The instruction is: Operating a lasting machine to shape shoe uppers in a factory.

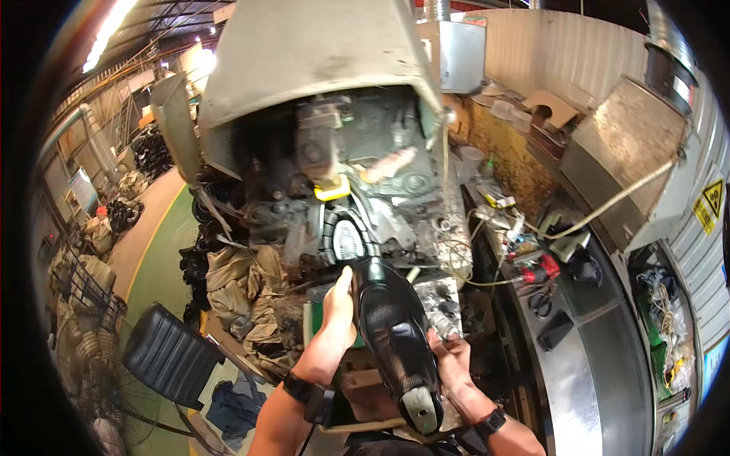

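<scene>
A glossy black shoe lies lengthwise between my hands, its far end close to the machine's working parts and its near end toward my body. A pale green, rounded piece shows at that near end. My left hand grips the shoe along its left side near the far end. Lower down, my right hand holds the right side with fingers bent. Just past the shoe is a dark round machine part with a ridged, pale oval face. Above that part sits a yellow-edged fitting.
A large grey machine hood overhangs the work spot. Crumpled tan cloth lies at left, near a black chair. On the right stands a metal bench with scissors, a red tool and a looping hose.
</scene>
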Available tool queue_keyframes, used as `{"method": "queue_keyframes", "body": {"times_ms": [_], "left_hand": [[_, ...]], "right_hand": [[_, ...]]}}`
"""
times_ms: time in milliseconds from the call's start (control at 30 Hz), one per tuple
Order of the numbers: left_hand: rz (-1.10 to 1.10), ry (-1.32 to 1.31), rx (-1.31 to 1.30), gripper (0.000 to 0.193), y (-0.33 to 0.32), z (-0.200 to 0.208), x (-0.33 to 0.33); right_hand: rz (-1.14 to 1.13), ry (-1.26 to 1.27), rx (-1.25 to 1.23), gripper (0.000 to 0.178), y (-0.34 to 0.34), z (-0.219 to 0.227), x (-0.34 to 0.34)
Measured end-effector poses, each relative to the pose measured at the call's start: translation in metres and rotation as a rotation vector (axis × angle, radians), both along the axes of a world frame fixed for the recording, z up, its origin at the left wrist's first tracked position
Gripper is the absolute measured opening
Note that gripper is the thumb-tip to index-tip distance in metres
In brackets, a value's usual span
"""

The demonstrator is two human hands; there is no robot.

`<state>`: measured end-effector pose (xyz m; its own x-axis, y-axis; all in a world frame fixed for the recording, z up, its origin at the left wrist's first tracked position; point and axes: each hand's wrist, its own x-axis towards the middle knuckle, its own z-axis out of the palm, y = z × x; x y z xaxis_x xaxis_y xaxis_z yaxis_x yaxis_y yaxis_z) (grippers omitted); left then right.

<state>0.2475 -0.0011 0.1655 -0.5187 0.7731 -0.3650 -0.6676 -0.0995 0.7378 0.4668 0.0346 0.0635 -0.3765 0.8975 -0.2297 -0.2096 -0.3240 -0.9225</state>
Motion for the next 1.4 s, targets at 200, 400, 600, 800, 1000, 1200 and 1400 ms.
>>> {"method": "queue_keyframes", "body": {"times_ms": [200, 400, 600, 800, 1000, 1200, 1400], "left_hand": [[-0.045, -0.118, 0.111, 0.060, -0.054, -0.029, -0.043], [0.076, -0.218, 0.046, 0.044, -0.043, -0.047, -0.067], [0.102, -0.287, 0.068, 0.040, -0.014, -0.087, -0.094], [0.143, -0.344, 0.063, 0.036, 0.001, -0.096, -0.105], [0.173, -0.364, 0.108, 0.032, 0.007, -0.096, -0.098], [0.372, -0.201, -0.005, 0.021, 0.020, -0.114, -0.098], [0.437, -0.040, 0.021, 0.029, 0.029, -0.137, -0.098]], "right_hand": [[0.105, 0.282, -0.222, 0.013, 0.005, 0.042, -0.116], [0.069, 0.192, -0.217, 0.013, 0.028, 0.039, -0.169], [-0.106, 0.040, -0.146, 0.017, 0.044, 0.030, -0.198], [-0.077, 0.107, -0.239, 0.017, 0.060, 0.023, -0.208], [-0.108, 0.102, -0.280, 0.016, 0.069, 0.011, -0.206], [-0.072, 0.225, -0.275, 0.017, 0.078, -0.012, -0.215], [-0.057, 0.258, -0.181, 0.022, 0.089, -0.038, -0.220]]}}
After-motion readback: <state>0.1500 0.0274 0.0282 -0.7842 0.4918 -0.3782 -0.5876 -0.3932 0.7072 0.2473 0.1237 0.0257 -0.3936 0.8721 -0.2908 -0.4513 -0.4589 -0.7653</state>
